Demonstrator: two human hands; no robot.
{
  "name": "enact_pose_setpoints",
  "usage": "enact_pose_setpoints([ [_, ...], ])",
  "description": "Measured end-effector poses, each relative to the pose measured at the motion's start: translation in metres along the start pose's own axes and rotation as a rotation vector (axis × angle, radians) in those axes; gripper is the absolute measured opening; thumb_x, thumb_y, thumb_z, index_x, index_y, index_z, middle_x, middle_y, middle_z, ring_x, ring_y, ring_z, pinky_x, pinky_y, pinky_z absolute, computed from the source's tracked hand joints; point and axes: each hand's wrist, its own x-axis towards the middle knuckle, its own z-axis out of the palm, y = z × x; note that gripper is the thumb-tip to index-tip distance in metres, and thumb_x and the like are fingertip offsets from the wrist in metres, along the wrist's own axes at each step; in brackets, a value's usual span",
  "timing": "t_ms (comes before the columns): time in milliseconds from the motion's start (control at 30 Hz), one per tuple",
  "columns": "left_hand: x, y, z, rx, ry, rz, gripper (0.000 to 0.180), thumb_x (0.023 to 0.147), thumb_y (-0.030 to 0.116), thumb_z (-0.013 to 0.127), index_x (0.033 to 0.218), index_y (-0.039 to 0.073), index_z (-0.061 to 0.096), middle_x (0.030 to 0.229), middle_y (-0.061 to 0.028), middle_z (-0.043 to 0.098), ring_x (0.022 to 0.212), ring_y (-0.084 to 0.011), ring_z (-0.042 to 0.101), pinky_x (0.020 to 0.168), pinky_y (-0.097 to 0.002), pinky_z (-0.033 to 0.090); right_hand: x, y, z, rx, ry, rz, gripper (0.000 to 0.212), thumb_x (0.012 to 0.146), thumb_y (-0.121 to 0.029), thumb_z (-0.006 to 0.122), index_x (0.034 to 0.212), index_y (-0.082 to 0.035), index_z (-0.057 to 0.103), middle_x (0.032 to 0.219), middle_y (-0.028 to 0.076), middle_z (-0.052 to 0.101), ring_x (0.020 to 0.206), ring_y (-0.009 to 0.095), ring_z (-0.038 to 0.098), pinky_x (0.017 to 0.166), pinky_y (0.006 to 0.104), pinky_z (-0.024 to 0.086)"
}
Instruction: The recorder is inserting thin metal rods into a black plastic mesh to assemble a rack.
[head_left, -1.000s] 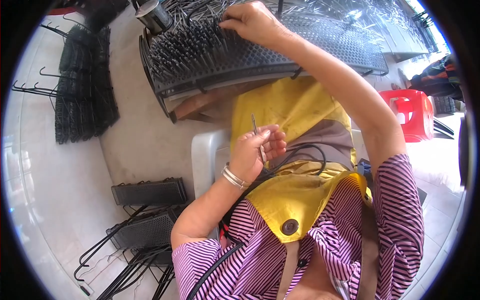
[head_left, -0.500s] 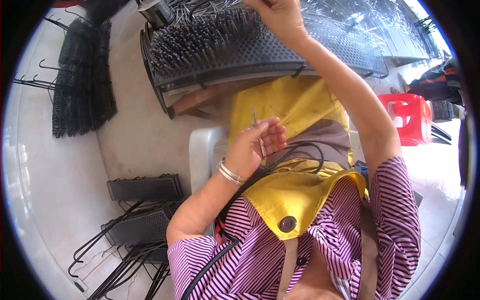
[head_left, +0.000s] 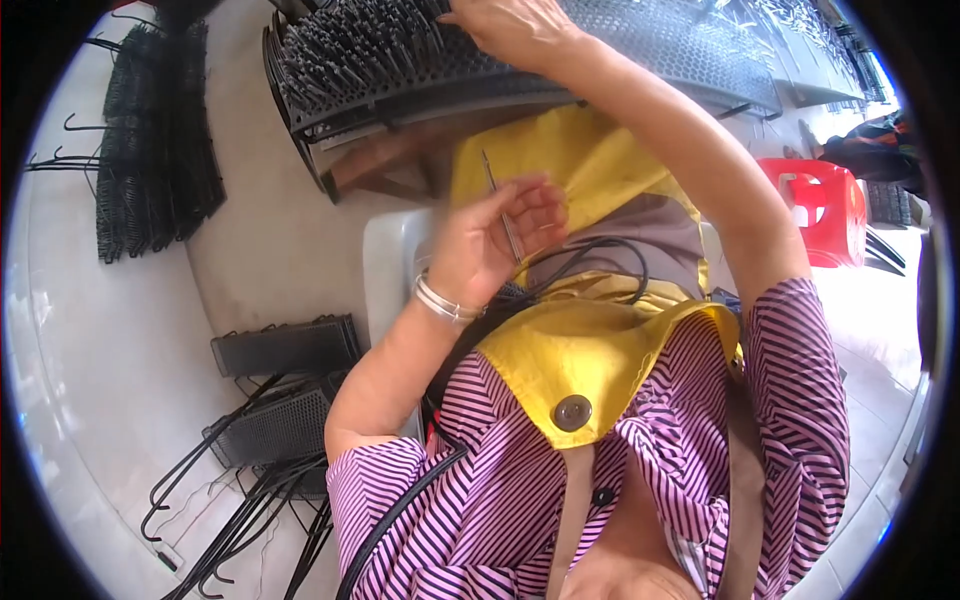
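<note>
A thin pointed metal rod [head_left: 490,172] lies across my left hand [head_left: 510,225], pinned under the thumb, with the fingers half curled toward the palm. That hand hovers above my yellow apron [head_left: 590,140]. My right hand [head_left: 515,28] reaches to the black perforated rack [head_left: 640,70], at the right edge of a dense bed of dark upright rods [head_left: 355,60]. Its fingers are drawn together near a small dark tip at the frame's top. Whether that tip is part of a rod is unclear.
Loose shiny metal strips [head_left: 800,35] lie at the far right. A red plastic stool [head_left: 840,215] stands right. On the left are stacked black racks with hooks [head_left: 155,140] and more black perforated trays [head_left: 285,345] on the floor. A white chair arm [head_left: 390,245] is beside me.
My right hand has shifted left over the rack toward the dark rods. My left hand still has the metal rod and sits slightly higher in view; the whole view has shifted a little.
</note>
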Motion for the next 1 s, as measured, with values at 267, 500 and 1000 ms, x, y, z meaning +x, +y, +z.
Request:
enact_pose_setpoints([
  [267, -0.004, 0.001, 0.002, 0.199, -0.052, 0.05, 0.033, 0.089, 0.02, 0.039, 0.109, -0.005, 0.046, 0.1, -0.0167, 0.056, 0.089, -0.0281, 0.057, 0.081, -0.0391, 0.046, -0.081, -0.045, -0.023, 1.153, -0.325, 0.396, 0.019, 0.066, -0.012, 0.064, 0.076, 0.003, 0.06, 0.06, 0.015, 0.058, 0.054, 0.019, 0.058, 0.054, 0.0299, 0.046],
  [500, -0.004, -0.009, 0.009, 0.349, 0.167, 0.142, 0.024, 0.085, 0.012, 0.05, 0.104, -0.001, 0.048, 0.098, -0.0137, 0.056, 0.091, -0.0228, 0.055, 0.081, -0.0337, 0.045, -0.069, -0.019, -0.024, 1.059, 0.074, 0.628, 0.023, 0.067, -0.012, 0.068, 0.084, 0.001, 0.058, 0.065, 0.01, 0.061, 0.059, 0.012, 0.057, 0.054, 0.0253, 0.046],
  [1000, -0.009, -0.007, 0.014, 0.279, 0.294, 0.084, 0.025, 0.085, 0.011, 0.049, 0.107, 0.0, 0.048, 0.101, -0.0129, 0.055, 0.093, -0.0223, 0.054, 0.084, -0.0344, 0.044, 0.014, 0.019, 0.019, 0.631, 0.745, 0.085, 0.012, 0.07, -0.001, 0.063, 0.07, -0.001, 0.051, 0.061, 0.011, 0.054, 0.054, 0.023, 0.054, 0.049, 0.0295, 0.043],
])
